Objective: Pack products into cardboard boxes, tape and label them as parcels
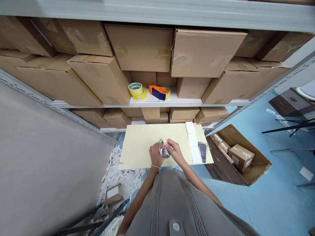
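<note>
My left hand (156, 155) is closed around a small shiny silver round object (165, 152) over the pale yellow board (141, 136). Its exact kind is too small to make out. At its upper edge, the fingertips of my right hand (174, 150) pinch a small white strip (164, 142). White label sheets (192, 141) lie on the board to the right of my hands. Beside them is a dark purple item (202, 152), partly blurred out.
Shelves ahead hold several cardboard boxes (142, 49), tape rolls (136, 90) and an orange and blue tape dispenser (158, 92). An open carton (242, 173) with smaller boxes stands on the floor at right. White paper scraps (115, 177) cover the floor at left, beside a grey wall (49, 147).
</note>
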Available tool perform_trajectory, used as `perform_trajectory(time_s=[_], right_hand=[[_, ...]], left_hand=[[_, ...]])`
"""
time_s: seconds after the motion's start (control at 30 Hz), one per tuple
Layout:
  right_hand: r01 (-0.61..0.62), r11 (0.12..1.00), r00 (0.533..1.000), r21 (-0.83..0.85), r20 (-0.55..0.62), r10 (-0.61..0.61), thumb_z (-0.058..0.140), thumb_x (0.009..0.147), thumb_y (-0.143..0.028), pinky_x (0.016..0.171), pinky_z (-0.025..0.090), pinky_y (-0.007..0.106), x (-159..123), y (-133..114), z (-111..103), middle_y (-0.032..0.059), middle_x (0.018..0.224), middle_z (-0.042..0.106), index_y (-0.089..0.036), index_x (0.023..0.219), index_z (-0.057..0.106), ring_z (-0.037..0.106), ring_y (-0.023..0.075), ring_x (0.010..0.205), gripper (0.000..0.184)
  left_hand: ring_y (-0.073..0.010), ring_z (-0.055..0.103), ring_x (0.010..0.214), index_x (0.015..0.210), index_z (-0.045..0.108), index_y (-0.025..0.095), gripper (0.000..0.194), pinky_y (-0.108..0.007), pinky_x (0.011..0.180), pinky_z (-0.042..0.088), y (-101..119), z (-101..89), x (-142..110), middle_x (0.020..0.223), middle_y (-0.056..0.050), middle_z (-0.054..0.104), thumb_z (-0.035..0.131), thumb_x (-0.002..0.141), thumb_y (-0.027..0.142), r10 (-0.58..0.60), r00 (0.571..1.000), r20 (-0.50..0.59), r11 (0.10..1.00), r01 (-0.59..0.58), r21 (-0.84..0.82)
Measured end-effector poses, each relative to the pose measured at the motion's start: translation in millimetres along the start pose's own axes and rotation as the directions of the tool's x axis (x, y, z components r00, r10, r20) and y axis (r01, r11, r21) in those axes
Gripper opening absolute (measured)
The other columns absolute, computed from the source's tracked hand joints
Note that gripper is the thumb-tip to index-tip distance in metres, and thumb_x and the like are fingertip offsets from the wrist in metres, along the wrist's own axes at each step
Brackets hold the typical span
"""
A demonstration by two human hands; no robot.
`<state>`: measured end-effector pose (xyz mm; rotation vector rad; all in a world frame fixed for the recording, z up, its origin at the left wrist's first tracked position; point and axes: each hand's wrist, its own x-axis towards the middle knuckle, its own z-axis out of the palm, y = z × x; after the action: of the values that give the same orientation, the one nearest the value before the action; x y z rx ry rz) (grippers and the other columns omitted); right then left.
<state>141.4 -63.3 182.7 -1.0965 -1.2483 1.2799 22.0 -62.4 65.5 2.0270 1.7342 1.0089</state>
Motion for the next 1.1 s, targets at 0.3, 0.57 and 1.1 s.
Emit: perform_trajectory(time_s=[0.3,0.57,1.1], right_hand=[[0.026,0.961,1.0,0.274,0.008,-0.029,0.056,0.09,-0.05,0.055,0.039,0.026,-15,-55,-4,0.0013,0.072,0.061,-0.021,0.078,0.06,0.052,0.0138,0.058,0.032],[0.101,0.908,0.993,0.406,-0.094,-0.069,0.059,0.089,-0.046,0.068,0.046,0.03,-17,-82,-16,0.0015,0.068,0.059,-0.022,0.076,0.057,0.063,0.0204,0.076,0.028],[0.155,0.782,0.898,0.604,-0.415,0.143,0.068,0.082,-0.038,0.082,0.049,0.032,-4,-67,-43,-0.0011,0.071,0.058,-0.023,0.072,0.058,0.062,0.0176,0.082,0.02]], left_hand=[[-0.0276,0.054,0.115,0.123,0.054,0.018,0.043,-0.045,0.106,0.031,-6,8.7,-1,0.117,-0.013,0.062,0.056,0.08,0.024,-0.076,0.996,0.036,0.99,0.071,0.118],[-0.0275,0.048,0.124,0.135,0.044,0.016,0.064,-0.05,0.111,0.026,-27,6.5,-10,0.129,-0.014,0.055,0.057,0.073,0.018,-0.219,0.97,0.105,0.952,0.189,0.241],[-0.0235,0.049,0.126,0.147,0.03,0.022,0.065,-0.041,0.104,0.041,19,-57.4,17,0.138,-0.013,0.05,0.04,0.083,0.013,0.209,0.927,0.31,0.883,-0.042,-0.468]])
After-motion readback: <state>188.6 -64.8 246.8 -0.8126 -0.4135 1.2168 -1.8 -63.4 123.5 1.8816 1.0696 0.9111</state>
